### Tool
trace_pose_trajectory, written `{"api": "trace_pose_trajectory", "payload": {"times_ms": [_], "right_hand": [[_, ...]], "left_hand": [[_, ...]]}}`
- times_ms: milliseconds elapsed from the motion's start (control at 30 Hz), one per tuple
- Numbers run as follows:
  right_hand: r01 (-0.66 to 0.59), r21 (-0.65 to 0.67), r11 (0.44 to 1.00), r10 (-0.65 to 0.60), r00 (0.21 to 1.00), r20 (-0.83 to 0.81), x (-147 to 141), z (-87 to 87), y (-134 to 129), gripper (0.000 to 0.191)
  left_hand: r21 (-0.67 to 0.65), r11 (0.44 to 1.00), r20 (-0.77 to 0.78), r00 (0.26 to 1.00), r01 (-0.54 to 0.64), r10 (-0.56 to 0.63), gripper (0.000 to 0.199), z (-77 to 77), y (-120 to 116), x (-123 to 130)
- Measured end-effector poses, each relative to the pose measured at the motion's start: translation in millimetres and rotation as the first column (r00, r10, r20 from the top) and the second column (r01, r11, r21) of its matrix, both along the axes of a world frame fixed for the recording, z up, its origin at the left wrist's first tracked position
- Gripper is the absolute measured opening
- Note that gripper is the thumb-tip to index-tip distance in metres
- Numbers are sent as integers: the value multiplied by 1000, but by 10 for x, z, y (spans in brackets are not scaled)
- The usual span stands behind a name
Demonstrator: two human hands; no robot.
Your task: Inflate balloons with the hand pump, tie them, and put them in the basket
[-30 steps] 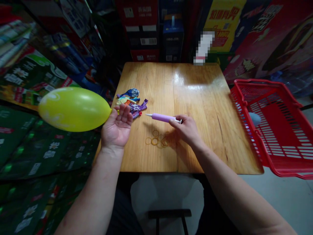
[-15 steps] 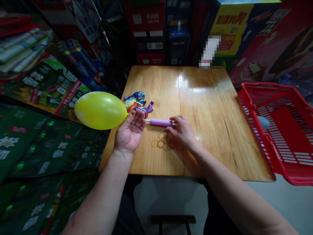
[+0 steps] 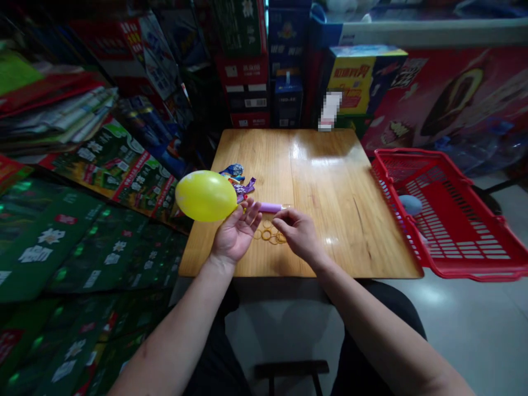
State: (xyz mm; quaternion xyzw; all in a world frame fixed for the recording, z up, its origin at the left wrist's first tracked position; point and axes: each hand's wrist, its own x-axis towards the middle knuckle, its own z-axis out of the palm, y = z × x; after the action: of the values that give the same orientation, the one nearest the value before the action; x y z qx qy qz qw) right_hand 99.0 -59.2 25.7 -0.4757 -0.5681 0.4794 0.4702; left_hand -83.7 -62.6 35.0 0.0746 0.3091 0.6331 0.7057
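An inflated yellow balloon (image 3: pixel 205 196) sits above the left part of the wooden table, its neck pinched in the fingers of my left hand (image 3: pixel 237 234), which is turned palm up. My right hand (image 3: pixel 297 234) hovers with its fingertips pinched together just over a loose scatter of thin tan rubber bands (image 3: pixel 268 235). I cannot tell whether a band is between those fingers. A lilac hand pump (image 3: pixel 270 207) lies on the table behind my left fingers, partly hidden by them. Several deflated, colourful balloons (image 3: pixel 237 179) lie in a small heap behind the yellow balloon.
The wooden table (image 3: pixel 330 187) has a glossy top. A red plastic basket (image 3: pixel 466 273) with a pale blue balloon (image 3: pixel 410 204) inside stands to the right of it. Stacked cartons and printed posters surround the table, and a dark stool stands below its front edge.
My right hand has let go of the pump, which now lies on the table, and has moved over the rubber bands. The balloon has shifted right with my left hand.
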Motion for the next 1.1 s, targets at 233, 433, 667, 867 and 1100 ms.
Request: {"api": "trace_pose_trajectory", "payload": {"times_ms": [233, 433, 667, 867, 1100], "right_hand": [[-67, -214, 975, 7, 963, -268, -103, 412, -1093, 19], [-44, -254, 966, -23, 967, -254, 7, 671, -2026, 23], [-30, -106, 994, 7, 977, -215, 131, 681, -2694, 25], [-36, -85, 996, 24, 991, -131, 157, 577, -2954, 23], [-34, -141, 989, 19, 994, -105, 144, 536, -3073, 22]], "left_hand": [[-120, 992, 119, 993, 37, -22, 27, 275, -1190, 529], [-175, 984, 115, 993, 27, -7, 20, 484, -2151, 795], [-121, 992, 93, 996, 22, -11, 22, 592, -2809, 855], [-149, 989, 130, 991, 5, 14, 30, 540, -3096, 903], [-164, 986, 163, 986, -5, 32, 32, 463, -3226, 900]]}}
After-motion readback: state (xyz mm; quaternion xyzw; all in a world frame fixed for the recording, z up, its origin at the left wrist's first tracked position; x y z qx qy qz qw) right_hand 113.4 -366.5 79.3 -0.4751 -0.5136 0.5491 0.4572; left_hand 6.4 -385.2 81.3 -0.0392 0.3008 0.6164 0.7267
